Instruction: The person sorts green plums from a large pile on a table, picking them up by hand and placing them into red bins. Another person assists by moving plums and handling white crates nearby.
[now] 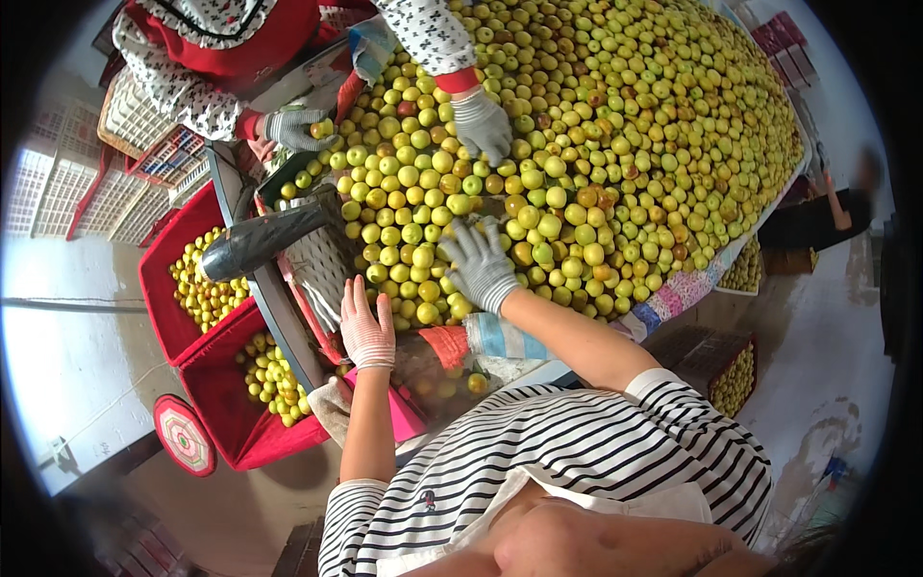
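A big heap of small yellow-green round fruits covers a long table. My right hand, in a grey knit glove, lies spread on the fruits at the heap's near edge, fingers apart. In a pink-and-white glove, my left hand rests flat at the table's near-left corner beside a white slatted chute, holding nothing that I can see. Across the table another person's two gloved hands work: one hand presses on the heap, the other hand holds a fruit.
Two red crates with sorted fruits stand left of the table, under a dark metal tube. White plastic crates are stacked at far left. A box of fruits sits on the floor at right, and another person is at far right.
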A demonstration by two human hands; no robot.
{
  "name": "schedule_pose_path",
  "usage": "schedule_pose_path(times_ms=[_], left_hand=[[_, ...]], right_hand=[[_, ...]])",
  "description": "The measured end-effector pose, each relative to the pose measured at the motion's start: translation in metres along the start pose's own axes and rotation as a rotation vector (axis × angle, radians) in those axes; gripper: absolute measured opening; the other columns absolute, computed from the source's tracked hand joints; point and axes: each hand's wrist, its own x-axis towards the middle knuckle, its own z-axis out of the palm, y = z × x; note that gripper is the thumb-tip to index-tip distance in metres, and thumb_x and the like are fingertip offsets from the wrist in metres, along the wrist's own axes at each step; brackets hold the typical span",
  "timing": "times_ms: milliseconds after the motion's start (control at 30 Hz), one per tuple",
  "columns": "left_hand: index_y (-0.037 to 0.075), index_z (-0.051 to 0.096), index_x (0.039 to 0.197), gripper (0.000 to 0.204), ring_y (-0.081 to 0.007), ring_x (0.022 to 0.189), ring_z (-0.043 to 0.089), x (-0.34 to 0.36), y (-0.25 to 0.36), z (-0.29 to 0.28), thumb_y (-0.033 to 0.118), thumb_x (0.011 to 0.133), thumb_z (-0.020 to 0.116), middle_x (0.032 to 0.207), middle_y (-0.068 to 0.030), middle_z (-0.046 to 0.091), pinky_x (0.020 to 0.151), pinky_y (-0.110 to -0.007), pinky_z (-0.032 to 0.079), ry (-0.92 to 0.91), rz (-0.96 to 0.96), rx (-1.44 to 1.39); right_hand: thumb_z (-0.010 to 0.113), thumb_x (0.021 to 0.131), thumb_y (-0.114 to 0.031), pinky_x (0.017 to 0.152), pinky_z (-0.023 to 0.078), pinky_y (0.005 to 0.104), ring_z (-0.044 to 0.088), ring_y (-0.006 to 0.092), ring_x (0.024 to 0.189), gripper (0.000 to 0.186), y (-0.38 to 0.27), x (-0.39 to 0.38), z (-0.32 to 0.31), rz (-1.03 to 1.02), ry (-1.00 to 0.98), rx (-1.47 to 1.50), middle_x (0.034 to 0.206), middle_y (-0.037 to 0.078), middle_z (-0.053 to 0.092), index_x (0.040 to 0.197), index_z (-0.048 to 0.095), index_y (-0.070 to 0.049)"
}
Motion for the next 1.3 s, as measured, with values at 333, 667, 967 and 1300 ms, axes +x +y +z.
schedule_pose_path(times_ms=[333,667,967,1300], left_hand=[[0.003,0.042,0.14,0.055,-0.0405,0.127,0.045,0.005,0.0,0.003,0.038,0.098,0.048,0.143,-0.0239,0.044,0.103,-0.046,0.041,-0.005,0.021,0.007],[0.005,0.043,0.14,0.055,-0.0372,0.128,0.045,0.004,-0.006,0.01,0.04,0.098,0.046,0.143,-0.0201,0.045,0.102,-0.047,0.041,-0.029,0.04,0.029],[0.006,0.043,0.141,0.056,-0.0372,0.128,0.045,0.005,-0.009,0.01,0.044,0.1,0.04,0.143,-0.0189,0.046,0.105,-0.043,0.04,-0.082,0.036,0.052],[0.005,0.044,0.139,0.052,-0.037,0.126,0.047,0.007,-0.002,0.008,0.039,0.1,0.043,0.14,-0.0185,0.048,0.103,-0.043,0.041,-0.107,0.029,0.041]], right_hand=[[0.049,0.094,-0.042,0.119,0.01,0.0536,0.034,0.0252,0.14,0.054,-0.002,-0.027,0.005,-0.399,0.181,0.113,0.149,0.007,0.04,0.142,0.044,-0.017],[0.042,0.098,-0.047,0.119,0.017,0.0467,0.027,0.03,0.143,0.065,0.234,-0.128,0.009,0.644,0.244,0.01,0.157,0.013,0.026,0.151,0.029,-0.012],[0.026,0.1,-0.052,0.119,0.003,0.0525,0.024,0.0305,0.146,0.069,0.116,-0.076,0.01,0.649,0.063,-0.149,0.156,0.016,0.028,0.15,0.03,-0.004],[0.05,0.089,-0.056,0.117,0.003,0.0591,0.024,0.0326,0.141,0.073,0.008,0.006,0.011,0.362,0.312,0.045,0.148,0.011,0.036,0.142,0.043,-0.006]])
